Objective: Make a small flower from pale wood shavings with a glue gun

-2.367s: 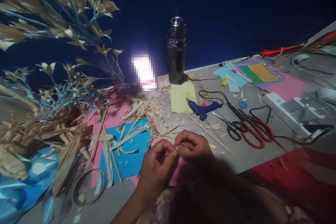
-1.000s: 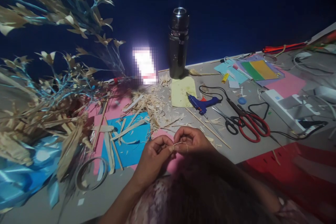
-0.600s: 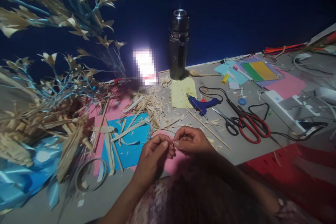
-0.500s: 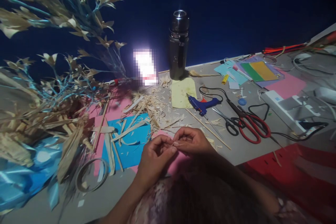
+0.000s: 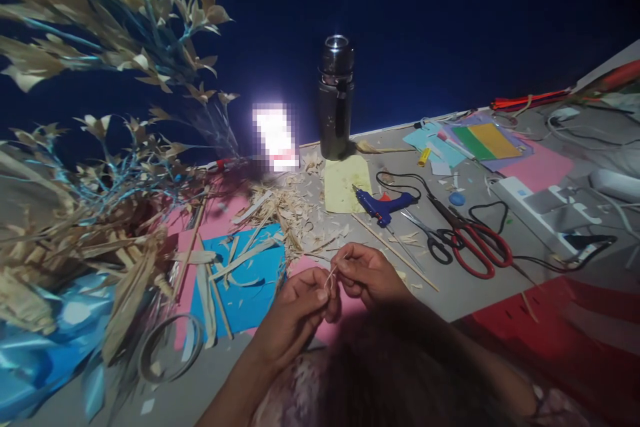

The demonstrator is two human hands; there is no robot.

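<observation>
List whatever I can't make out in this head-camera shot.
All in the head view:
1. Thin strand: too fine to tell if it is knotted; the left hand and right hand cover part of it.
2. Bright panel: pixelated and glaring, so nothing is readable.
3. Dried-flower branches: cut off by the top and left edges.
4. Red sheet: cut off by the right edge.

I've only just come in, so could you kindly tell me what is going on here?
A person's left-hand grip and right-hand grip hold a thin pale strand between them, above a pink sheet. A blue glue gun lies with its nozzle over a yellow sheet, and red-handled scissors lie to its right. Dry, pale scraps are scattered on the table.
</observation>
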